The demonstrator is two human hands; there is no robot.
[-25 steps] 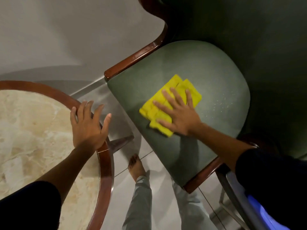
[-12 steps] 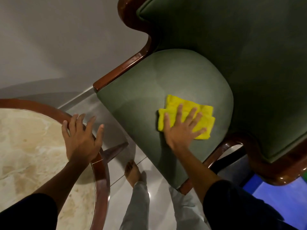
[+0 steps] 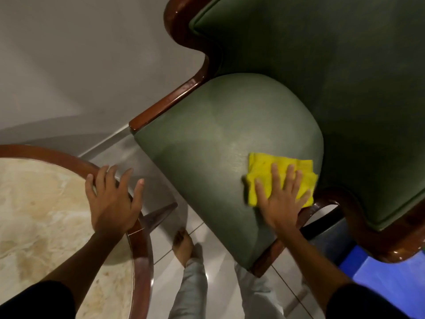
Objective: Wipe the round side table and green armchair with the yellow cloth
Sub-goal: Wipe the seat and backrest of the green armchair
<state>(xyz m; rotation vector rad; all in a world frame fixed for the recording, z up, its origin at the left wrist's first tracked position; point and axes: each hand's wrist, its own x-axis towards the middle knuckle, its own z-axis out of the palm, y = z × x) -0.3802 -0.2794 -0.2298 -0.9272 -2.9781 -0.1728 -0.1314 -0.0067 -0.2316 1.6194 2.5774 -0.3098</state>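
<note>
The yellow cloth point(image 3: 279, 174) is being pressed flat against the seat cushion of the green armchair point(image 3: 220, 143) by the right hand point(image 3: 281, 198), whose fingers point(image 3: 274, 178) are being kept spread and extended, so that nothing is being clenched; the cloth is being pinned under the palm rather than gripped. The cloth is lying folded at about four o'clock on the seat, close to the cushion's right edge and just beside the polished wooden armrest point(image 3: 322, 208) at that side. The hand and cloth are being shown slightly blurred. The left hand point(image 3: 112, 201) is being rested open, with fingers splayed, on the dark wooden rim at about three o'clock of the round side table point(image 3: 141, 272), and nothing is being held in it. The table's marbled beige top point(image 3: 41, 215) is being seen at about eight o'clock in the view, well apart from the cloth. The armchair's dark green backrest point(image 3: 322, 65) is being seen at about one o'clock, framed in glossy brown wood. A bare foot point(image 3: 182, 246) and pale grey trouser legs point(image 3: 192, 291) are being seen at six o'clock on the tiled floor point(image 3: 220, 261), between table and chair. A blue object point(image 3: 391, 275) is being glimpsed at about four o'clock, below the chair's frame; what it is cannot be told.
</note>
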